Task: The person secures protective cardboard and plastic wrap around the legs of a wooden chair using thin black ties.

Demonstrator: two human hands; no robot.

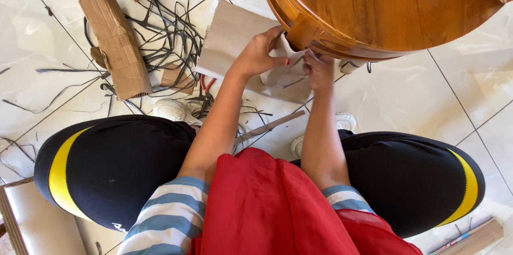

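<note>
My left hand [258, 54] and right hand [319, 68] both pinched paper wrapping [278, 76] under the wooden table [385, 4] edge — best peeled slowly, close to the wood.

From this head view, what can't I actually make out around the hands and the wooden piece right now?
- Wooden tabletop: cut off by the top and right edges of the head view.
- Paper wrapping: partly covered by left hand and right hand.
- Red-handled tool: mostly buried under black straps.
- Cardboard sheet: its near end hidden behind the left hand.
</note>
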